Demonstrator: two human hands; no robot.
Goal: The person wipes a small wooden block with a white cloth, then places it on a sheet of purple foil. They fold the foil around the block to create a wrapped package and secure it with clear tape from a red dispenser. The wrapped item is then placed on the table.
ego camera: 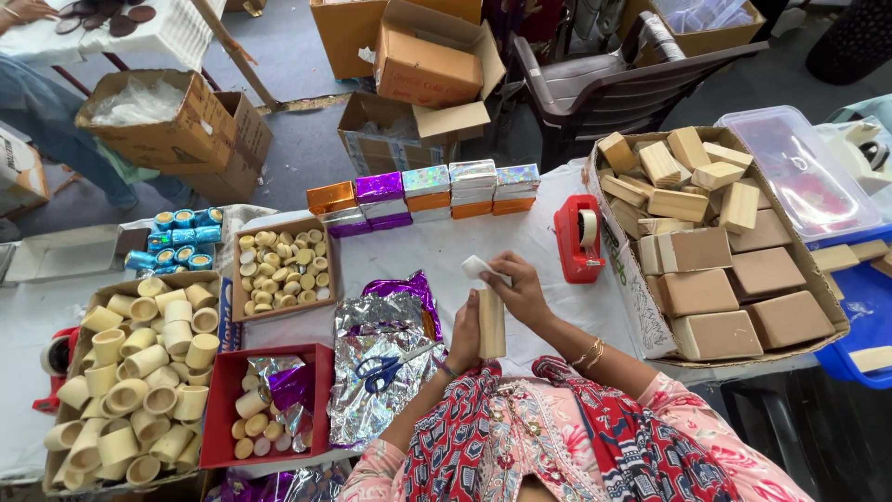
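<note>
- The tan block [491, 323] you hold stands upright over the desk [446, 246], its long axis running from your body toward the far edge, a white paper wrap [481, 269] folded at its far end.
- Your left hand [465, 336] has its grip clenched around the block's lower part, wrist coming up from your lap.
- Your right hand [520, 293] has its grip closed on the block's upper end, fingers pinching the white wrap; bangles show on that forearm.
- Just left of your hands lie crumpled silver and purple foil sheets [386, 349] with blue-handled scissors [379, 370] on top.
- A red tape dispenser [578, 239] stands near on the right, beside a cardboard box of tan blocks [720, 251].
- Foil-wrapped packs [423, 197] line the far edge; trays of cream cups [139, 381] sit well to the left.
</note>
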